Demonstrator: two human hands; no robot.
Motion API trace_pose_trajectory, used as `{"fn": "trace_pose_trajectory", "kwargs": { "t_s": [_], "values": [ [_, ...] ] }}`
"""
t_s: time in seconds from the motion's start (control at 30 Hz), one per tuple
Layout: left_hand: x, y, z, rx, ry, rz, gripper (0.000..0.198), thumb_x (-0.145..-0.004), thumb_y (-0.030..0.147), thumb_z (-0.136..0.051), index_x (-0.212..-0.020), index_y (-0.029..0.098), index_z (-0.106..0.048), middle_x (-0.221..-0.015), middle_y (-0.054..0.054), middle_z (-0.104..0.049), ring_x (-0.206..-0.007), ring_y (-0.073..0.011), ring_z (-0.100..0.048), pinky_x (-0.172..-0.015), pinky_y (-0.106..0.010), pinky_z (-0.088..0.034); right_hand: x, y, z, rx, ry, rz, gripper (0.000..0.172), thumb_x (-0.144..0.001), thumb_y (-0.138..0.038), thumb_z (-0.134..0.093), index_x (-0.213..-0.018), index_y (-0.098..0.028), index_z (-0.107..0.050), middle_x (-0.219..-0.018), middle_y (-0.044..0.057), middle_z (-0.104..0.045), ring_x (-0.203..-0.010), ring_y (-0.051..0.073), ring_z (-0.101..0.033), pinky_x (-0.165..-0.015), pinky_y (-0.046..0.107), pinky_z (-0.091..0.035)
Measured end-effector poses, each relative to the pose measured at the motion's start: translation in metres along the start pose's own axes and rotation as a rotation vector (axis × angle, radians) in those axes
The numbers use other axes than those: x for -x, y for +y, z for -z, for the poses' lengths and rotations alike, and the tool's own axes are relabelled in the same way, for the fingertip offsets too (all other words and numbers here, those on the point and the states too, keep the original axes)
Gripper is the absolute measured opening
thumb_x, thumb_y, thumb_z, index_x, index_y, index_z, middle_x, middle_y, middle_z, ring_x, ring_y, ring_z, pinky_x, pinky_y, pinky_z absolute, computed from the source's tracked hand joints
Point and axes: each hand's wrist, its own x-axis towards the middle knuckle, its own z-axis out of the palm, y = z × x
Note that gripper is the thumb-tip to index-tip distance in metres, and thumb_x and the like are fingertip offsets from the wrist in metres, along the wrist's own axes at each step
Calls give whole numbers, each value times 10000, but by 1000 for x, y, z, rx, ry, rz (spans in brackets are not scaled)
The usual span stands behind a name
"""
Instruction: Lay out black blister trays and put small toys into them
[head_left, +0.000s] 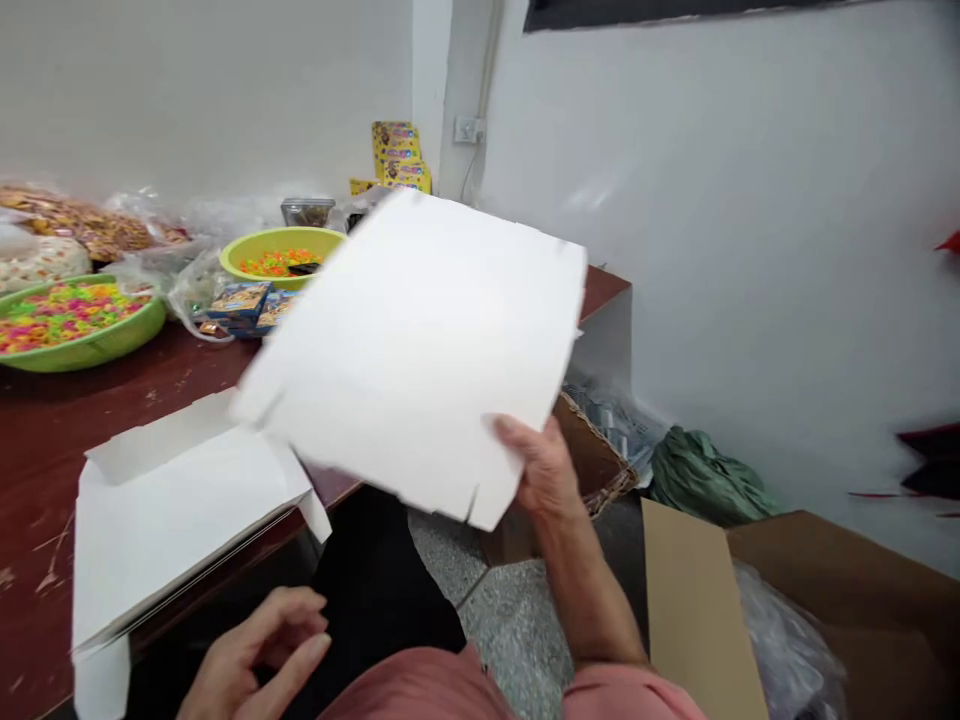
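My right hand [546, 468] grips a flat white cardboard sheet [427, 350] by its lower right corner, thumb on top. The sheet has short slits along its edges and is held up in the air, tilted. It hides part of the table behind it. Near my lap, my left hand [259, 655] is held with its fingers loosely curled, thumb and fingertips apart, and nothing between them. Beyond that hand, a partly folded white cardboard box [187, 490] with raised flaps lies at the table's edge.
The dark red table [37, 430] carries a green basin [97, 350] and a yellow basin [240, 262] of colourful pieces, small blue boxes [240, 303] and plastic bags. Yellow packets [405, 160] stand at the back. An open brown carton [694, 600] and a green sack [705, 480] are at right.
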Motion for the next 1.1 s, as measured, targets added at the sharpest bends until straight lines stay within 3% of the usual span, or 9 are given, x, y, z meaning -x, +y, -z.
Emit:
{"fn": "trace_pose_trajectory", "kwargs": {
  "t_s": [0.13,0.3,0.4,0.47,0.57,0.7,0.87,0.97,1.1],
  "values": [
    [-40,14,-47,-77,-207,-117,148,-924,489,-653,-998,388,-731,-877,-10,-765,-733,-241,-754,-655,-321,-666,-36,-16,107,128,443,228,519,-583,-387,-878,-1051,-208,-745,-1066,122,-808,-1088,373,-756,-981,583,-627],
    [-108,46,-100,-113,-204,-309,175,-995,369,-559,-1079,320,-705,-1023,-54,-750,-942,-244,-740,-865,-391,-635,-69,-36,212,66,780,386,266,-546,-192,-855,-782,-243,-741,-1103,121,-800,-1217,336,-712,-990,382,-607],
    [-180,72,-142,-52,-201,-391,256,-996,292,-545,-1198,263,-701,-1213,-85,-737,-1157,-253,-699,-1051,-440,-568,-80,-42,252,-13,819,434,380,-511,-130,-828,-872,-211,-742,-1078,46,-799,-1196,285,-721,-1066,370,-598],
    [-241,92,-177,24,-215,-356,274,-971,256,-564,-1206,222,-700,-1241,-94,-739,-1143,-246,-706,-1017,-417,-582,-89,-44,273,-73,828,439,433,-516,-87,-802,-930,-195,-739,-1052,4,-791,-1163,237,-728,-1078,353,-597],
    [-335,124,-235,-10,-78,-187,320,-935,217,-617,-1242,165,-692,-1173,-115,-762,-1085,-245,-733,-1010,-402,-589,-107,-47,299,-151,878,442,363,-571,-26,-757,-902,-172,-727,-1032,10,-779,-1088,193,-738,-1048,313,-605],
    [-424,153,-296,-169,58,-263,503,-934,92,-526,-1429,117,-607,-1541,-208,-541,-1457,-306,-503,-1226,-490,-417,-142,-55,332,-221,933,408,213,-668,14,-697,-825,-130,-707,-957,40,-758,-900,152,-731,-978,294,-636],
    [-467,151,-327,-634,34,-560,554,-1014,330,-535,-1553,205,-534,-1727,-119,-320,-1609,-422,-197,-1276,-681,-210,-209,-71,370,-220,923,384,237,-757,89,-589,-845,-96,-708,-858,45,-748,-811,142,-722,-936,296,-645],
    [-473,142,-332,-748,-27,-602,714,-989,572,-563,-1598,209,-480,-1748,-128,-261,-1608,-482,-126,-1253,-747,-140,-261,-77,389,-196,944,356,278,-784,117,-522,-824,-102,-688,-797,29,-735,-767,136,-715,-912,310,-643],
    [-473,140,-334,-793,-51,-621,708,-982,577,-560,-1589,217,-497,-1749,-114,-264,-1609,-489,-108,-1253,-755,-120,-330,-70,406,-145,939,368,331,-761,137,-509,-835,-142,-670,-755,-22,-726,-776,122,-713,-895,318,-632]
  ]
}}
